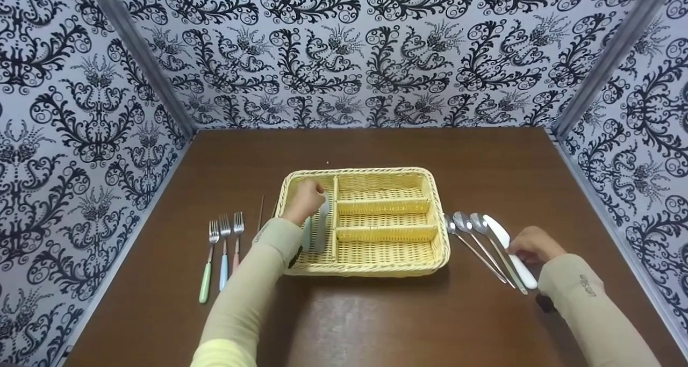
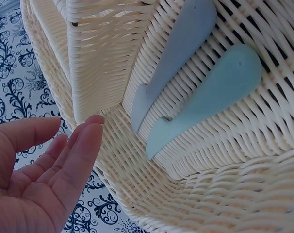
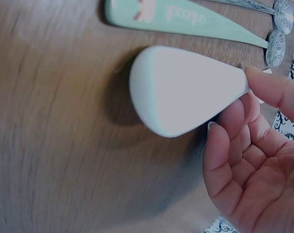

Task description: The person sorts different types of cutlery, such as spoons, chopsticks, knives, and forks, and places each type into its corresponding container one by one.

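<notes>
The white knife (image 1: 525, 273) is pinched by the right hand (image 1: 535, 244) near the right edge of the table (image 1: 467, 313); the left hand (image 1: 306, 199), fingers loose, is held near two knives (image 2: 210, 99) inside the basket's left edge (image 1: 285, 187).

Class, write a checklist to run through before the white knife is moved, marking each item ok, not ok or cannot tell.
1. Right hand pinches the white knife: ok.
2. White knife wholly clear of the table: cannot tell.
3. Left hand holds nothing: ok.
4. Green knife and blue-gray knife lie in the left compartment of the basket: ok.
5. Forks in the basket: not ok, on the table to its left.
6. Spoons in the basket: not ok, to its right.
</notes>
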Tool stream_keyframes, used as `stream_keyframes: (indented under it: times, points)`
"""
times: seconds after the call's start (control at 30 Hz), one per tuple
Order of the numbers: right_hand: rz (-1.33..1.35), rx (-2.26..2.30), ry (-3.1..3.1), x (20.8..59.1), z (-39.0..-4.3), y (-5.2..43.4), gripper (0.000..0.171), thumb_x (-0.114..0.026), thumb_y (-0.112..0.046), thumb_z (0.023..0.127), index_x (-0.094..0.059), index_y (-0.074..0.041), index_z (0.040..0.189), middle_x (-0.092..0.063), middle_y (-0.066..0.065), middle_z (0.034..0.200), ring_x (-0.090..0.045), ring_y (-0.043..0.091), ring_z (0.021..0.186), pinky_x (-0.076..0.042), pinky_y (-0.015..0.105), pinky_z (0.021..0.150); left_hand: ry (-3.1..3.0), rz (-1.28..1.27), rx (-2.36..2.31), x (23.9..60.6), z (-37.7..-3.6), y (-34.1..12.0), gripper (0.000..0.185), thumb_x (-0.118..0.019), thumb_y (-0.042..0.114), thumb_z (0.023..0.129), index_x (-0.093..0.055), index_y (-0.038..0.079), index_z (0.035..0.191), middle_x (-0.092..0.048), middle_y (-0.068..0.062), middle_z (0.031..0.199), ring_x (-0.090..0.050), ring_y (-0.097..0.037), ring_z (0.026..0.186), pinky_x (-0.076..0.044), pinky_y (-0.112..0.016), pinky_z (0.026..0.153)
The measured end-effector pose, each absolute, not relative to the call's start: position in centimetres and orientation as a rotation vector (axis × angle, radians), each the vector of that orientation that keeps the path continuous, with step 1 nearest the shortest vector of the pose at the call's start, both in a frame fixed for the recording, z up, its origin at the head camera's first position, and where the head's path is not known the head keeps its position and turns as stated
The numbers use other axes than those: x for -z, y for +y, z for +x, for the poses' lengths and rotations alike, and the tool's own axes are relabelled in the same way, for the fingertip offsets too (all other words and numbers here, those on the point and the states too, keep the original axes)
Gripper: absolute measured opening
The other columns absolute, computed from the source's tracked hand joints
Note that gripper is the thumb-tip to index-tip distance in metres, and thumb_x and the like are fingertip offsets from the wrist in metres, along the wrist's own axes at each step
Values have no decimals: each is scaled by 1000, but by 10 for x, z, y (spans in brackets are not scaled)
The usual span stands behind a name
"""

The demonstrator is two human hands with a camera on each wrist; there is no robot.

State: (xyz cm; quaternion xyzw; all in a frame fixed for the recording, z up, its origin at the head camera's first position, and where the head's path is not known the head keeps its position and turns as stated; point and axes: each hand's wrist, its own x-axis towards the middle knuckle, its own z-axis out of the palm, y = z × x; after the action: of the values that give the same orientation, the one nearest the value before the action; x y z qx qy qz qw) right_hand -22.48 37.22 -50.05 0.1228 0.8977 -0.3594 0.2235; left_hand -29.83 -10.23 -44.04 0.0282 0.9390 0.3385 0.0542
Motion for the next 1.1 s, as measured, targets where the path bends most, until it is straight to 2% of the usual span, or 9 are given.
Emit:
stream_keyframes:
  times: [0.13, 0.27, 0.4, 0.5, 0.63, 0.83, 0.97, 1.1]
  points:
    - [325, 1000, 2481, 500, -226, 373, 10, -64, -7, 69, -58, -5, 61, -50, -1, 54, -50, 12, 51, -46, 25, 49, 2827, 79, -1050, 440, -299, -102, 27, -46, -5, 78, -59, -8, 102, -52, -9, 73, -39, -8, 43, -33, -21, 42]
    - [288, 1017, 2479, 499, -227, 374, 15, -62, -6, 67, -54, -10, 54, -48, -3, 49, -48, 10, 48, -43, 24, 46, 2807, 62, -1035, 439, -298, -101, 27, -46, -4, 80, -58, -7, 105, -55, -10, 74, -40, -9, 42, -34, -21, 41]
    - [262, 1015, 2493, 499, -228, 373, 19, -60, -5, 66, -51, -12, 51, -47, -4, 47, -46, 9, 45, -41, 22, 44, 2822, 77, -1046, 437, -297, -101, 25, -47, -4, 79, -59, -7, 100, -56, -11, 75, -40, -9, 41, -34, -21, 41]
    - [271, 1007, 2513, 499, -228, 374, 17, -61, -6, 66, -51, -11, 52, -46, -4, 48, -46, 9, 46, -41, 23, 44, 2820, 104, -1081, 437, -297, -101, 25, -46, -5, 79, -59, -8, 100, -59, -15, 79, -39, -8, 41, -34, -21, 41]
    - [299, 1012, 2482, 500, -224, 375, 12, -63, -7, 68, -56, -8, 58, -47, -2, 51, -47, 10, 49, -44, 24, 47, 2773, 94, -1090, 438, -296, -101, 26, -46, -4, 82, -59, -7, 105, -63, -20, 91, -39, -8, 40, -35, -21, 40]
    - [299, 1019, 2468, 501, -222, 374, 12, -63, -8, 68, -56, -9, 59, -48, -2, 52, -48, 10, 50, -45, 25, 48, 2803, 66, -1017, 435, -295, -101, 26, -48, 0, 82, -61, -3, 104, -63, -15, 87, -42, -9, 43, -37, -22, 42]
    - [302, 1018, 2466, 502, -223, 374, 13, -64, -8, 68, -55, -10, 58, -48, -3, 53, -49, 10, 50, -45, 24, 48, 2792, 36, -987, 435, -295, -100, 28, -48, 2, 82, -62, 0, 106, -63, -12, 93, -46, -9, 47, -39, -22, 45]
    - [301, 1048, 2444, 500, -227, 375, 12, -65, -9, 67, -57, -11, 59, -51, -4, 53, -51, 10, 51, -47, 25, 50, 2755, 21, -1066, 434, -296, -97, 28, -47, 0, 81, -61, -2, 105, -61, -12, 90, -45, -9, 47, -39, -21, 45]
